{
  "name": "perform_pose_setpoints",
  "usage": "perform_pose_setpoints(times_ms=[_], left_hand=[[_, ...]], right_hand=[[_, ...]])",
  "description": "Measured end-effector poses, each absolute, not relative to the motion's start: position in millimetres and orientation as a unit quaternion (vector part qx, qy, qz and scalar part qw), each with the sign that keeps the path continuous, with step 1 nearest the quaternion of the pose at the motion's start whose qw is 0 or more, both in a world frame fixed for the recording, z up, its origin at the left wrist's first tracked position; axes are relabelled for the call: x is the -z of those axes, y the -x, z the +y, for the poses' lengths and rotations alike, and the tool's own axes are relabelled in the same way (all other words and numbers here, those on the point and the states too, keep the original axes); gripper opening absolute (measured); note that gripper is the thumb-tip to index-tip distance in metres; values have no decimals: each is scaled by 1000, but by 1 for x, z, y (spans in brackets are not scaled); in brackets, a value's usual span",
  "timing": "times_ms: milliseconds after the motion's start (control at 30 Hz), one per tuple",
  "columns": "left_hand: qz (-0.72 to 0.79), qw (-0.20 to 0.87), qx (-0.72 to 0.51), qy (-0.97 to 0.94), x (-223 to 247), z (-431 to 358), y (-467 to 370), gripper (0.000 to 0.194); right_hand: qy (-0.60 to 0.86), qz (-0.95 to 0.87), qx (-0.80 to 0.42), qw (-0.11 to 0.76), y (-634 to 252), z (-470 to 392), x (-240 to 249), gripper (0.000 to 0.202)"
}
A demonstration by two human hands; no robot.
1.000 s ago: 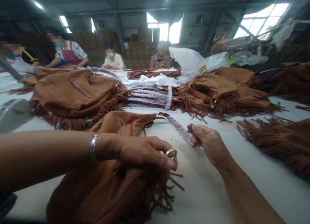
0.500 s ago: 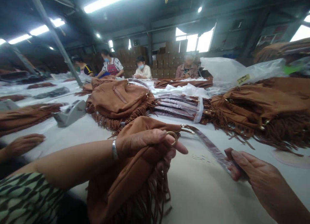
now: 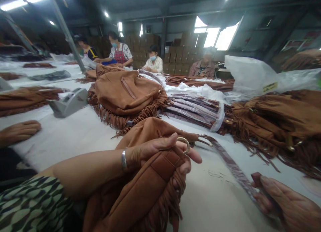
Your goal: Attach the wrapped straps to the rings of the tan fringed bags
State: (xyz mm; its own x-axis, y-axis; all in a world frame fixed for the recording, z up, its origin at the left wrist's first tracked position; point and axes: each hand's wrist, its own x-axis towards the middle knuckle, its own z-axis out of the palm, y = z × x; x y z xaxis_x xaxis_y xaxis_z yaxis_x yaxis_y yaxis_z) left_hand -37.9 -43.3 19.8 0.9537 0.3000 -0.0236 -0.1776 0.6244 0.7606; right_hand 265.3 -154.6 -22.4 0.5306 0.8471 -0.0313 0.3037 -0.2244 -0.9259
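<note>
My left hand (image 3: 165,148) grips the edge of a brown fringed bag (image 3: 145,185), thumb on top beside a gold ring (image 3: 185,145) that stands up from the bag's corner. From the bag's far corner a plastic-wrapped strap (image 3: 229,160) runs to the right over the table. My right hand (image 3: 281,195), at the lower right, is closed on the strap's free end, which shows dark brown between thumb and fingers. The bag's fringe hangs down below my left hand.
Beyond lie another brown bag (image 3: 127,91), a bundle of wrapped straps (image 3: 195,108) and more fringed bags (image 3: 288,121) at right. A grey tape dispenser (image 3: 69,103) stands left, near another person's hand (image 3: 21,131). Several people sit across the white table (image 3: 57,131).
The view has shifted, with the far bags now lower on the right. My right hand appears farther right and lower, still holding the strap. The gold ring stands more clearly above my left fingers.
</note>
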Motion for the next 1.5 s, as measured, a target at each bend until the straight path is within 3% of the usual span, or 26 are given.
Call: perform_pose_setpoints(times_ms=[100, 433, 600, 867, 1333, 1500], left_hand=[[39, 910, -146, -387, -7, -39, 31, 49], [24, 952, -147, -269, 2, -45, 27, 30], [20, 948, -156, -276, 3, -41, 31, 26], [6, 922, -140, -360, 8, -38, 34, 37], [105, 929, -88, -343, 9, -44, 25, 31], [67, 935, -37, -346, 4, -49, 26, 41]], right_hand=[[744, -342, -351, 455, -265, -155, 24, 33], [695, -373, -362, 497, -257, -159, 19, 31], [665, -459, -362, 465, -242, -152, -4, 33], [565, -586, -428, 393, -195, -134, -49, 33], [550, -627, -435, 339, -185, -134, -30, 30], [562, -588, -453, 365, -194, -136, -21, 31]])
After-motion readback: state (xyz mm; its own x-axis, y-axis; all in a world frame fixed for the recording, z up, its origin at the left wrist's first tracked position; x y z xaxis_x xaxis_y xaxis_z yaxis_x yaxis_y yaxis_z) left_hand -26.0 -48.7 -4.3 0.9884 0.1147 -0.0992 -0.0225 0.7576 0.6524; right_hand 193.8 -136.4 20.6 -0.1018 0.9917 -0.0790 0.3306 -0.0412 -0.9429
